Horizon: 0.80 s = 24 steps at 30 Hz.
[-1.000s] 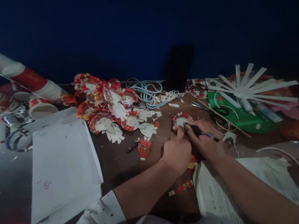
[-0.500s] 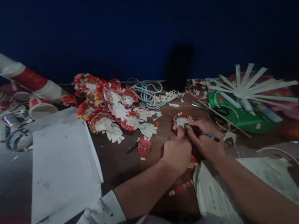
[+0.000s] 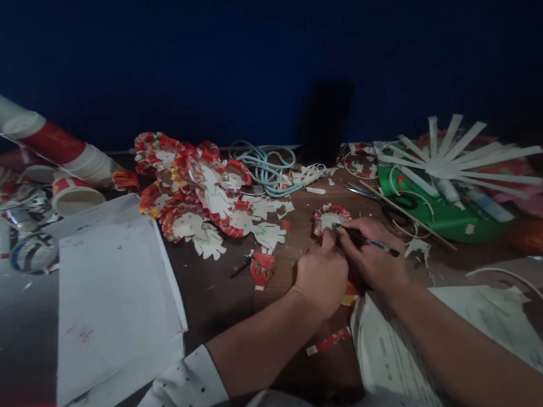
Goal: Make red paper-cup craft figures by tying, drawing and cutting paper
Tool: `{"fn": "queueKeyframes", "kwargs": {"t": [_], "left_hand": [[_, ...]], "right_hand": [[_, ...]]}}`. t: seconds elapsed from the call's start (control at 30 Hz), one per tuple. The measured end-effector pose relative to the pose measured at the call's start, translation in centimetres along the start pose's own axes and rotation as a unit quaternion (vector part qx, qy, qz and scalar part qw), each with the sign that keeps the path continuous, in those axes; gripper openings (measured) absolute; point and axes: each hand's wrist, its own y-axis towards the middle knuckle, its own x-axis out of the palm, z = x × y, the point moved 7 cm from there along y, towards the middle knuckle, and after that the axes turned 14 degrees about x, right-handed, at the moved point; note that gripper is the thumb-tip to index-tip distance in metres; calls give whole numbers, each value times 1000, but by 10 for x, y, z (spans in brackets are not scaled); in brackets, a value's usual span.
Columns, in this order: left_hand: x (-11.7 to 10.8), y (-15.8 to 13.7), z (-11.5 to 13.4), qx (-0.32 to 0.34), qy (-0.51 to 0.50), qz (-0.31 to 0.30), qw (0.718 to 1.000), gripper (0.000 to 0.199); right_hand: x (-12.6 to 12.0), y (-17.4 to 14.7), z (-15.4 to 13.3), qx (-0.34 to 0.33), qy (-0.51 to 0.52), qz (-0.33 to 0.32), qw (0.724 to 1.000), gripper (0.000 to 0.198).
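Note:
A small paper figure [image 3: 329, 212] with a red, curled paper rim and a white middle lies on the brown table. My left hand [image 3: 323, 278] is closed at its lower edge, fingertips pressing on the paper. Held in my right hand [image 3: 379, 257] is a dark pen [image 3: 383, 246], its tip end down at the white part, hidden among the fingers. The two hands nearly touch. Left of them rests a red paper cut-out [image 3: 262, 269], with a heap of similar paper figures [image 3: 217, 197] behind it.
Black-handled scissors [image 3: 393, 206] and a thin stick lie right of my hands, beside a green tray [image 3: 482, 228]. A strip-cut white paper cup [image 3: 443, 167] stands over it. Blue cord [image 3: 269, 167] is coiled behind. White cardboard [image 3: 115, 313] and stacked paper cups [image 3: 53, 143] occupy the left.
Almost nothing differs. Both hands stay on the paper figure, and the pen keeps nearly the same place.

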Motion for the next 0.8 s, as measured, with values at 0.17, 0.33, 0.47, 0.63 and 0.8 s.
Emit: {"fn": "queueKeyframes", "kwargs": {"t": [0.17, 0.33, 0.47, 0.63, 0.8], "left_hand": [[1, 0, -1, -1, -2, 1, 1000, 37], [1, 0, 0, 2, 3, -2, 1000, 37], [0, 0, -1, 1, 4, -1, 1000, 35], [-1, 0, 0, 5, 1, 13, 1000, 35], [0, 0, 0, 4, 9, 17, 1000, 35]], "right_hand": [[1, 1, 2, 10, -8, 0, 1000, 22], [1, 1, 0, 6, -7, -2, 1000, 22], [-1, 1, -1, 5, -10, 4, 1000, 21], [-1, 1, -2, -6, -15, 17, 1000, 20], [-6, 1, -5, -16, 9, 38, 999, 21]]}}
